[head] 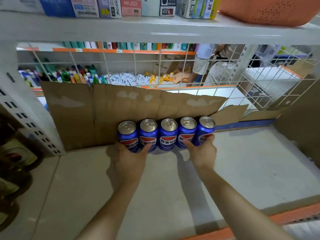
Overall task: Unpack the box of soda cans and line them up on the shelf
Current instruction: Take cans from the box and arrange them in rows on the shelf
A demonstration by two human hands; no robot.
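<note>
Several blue soda cans (168, 135) stand upright in one row on the pale shelf board (242, 161), backed against a torn cardboard sheet (103, 115). My left hand (129, 161) grips the leftmost can (127, 134), with its fingers round the can's left side and its thumb reaching onto the second can. My right hand (202, 153) grips the rightmost can (206, 129), thumb lying between the fourth and fifth cans. Both hands bracket the row from the front. The box the cans came from is not visible.
A wire grid (190, 70) closes the shelf's back, and a person (216, 66) stands beyond it. More cardboard (301, 115) rises at the right. A slotted upright (26, 110) and dark bottles (17, 156) are at the left. The upper shelf carries boxes (110, 6) and an orange basket (266, 11).
</note>
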